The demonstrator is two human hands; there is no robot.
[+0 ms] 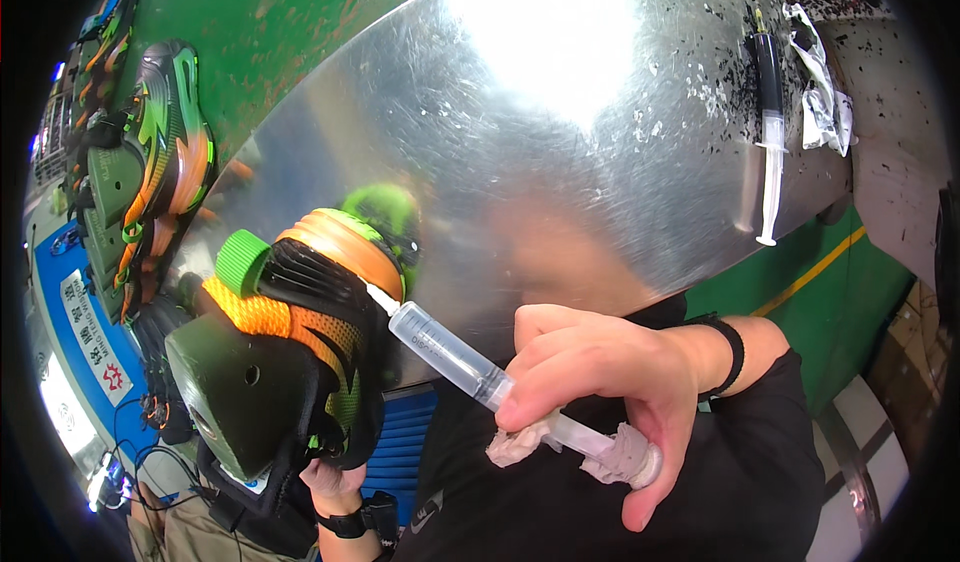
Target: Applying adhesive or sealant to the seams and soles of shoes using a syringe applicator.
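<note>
Green, orange and black shoes (150, 162) lie in a row at the far left on the green bench (290, 12), beside a blue panel (85, 332). Just right of them, the left hand (335, 482) holds up a black, orange and green shoe (290, 342) mounted on a dark green last (235, 392); its grip is closed around the lower part of the last, fingers mostly hidden beneath it. A clear syringe (470, 372) touches the shoe's upper with its tip. The right hand (600, 382) holds that syringe, fingers wrapped around the barrel, thumb near the plunger end, with a wad of pale cloth (520, 447) tucked in the same grip. Behind lies a shiny metal sheet (560, 142), speckled black at the right, where a second syringe (770, 122) with dark contents lies beside a crumpled clear wrapper (822, 92).
</note>
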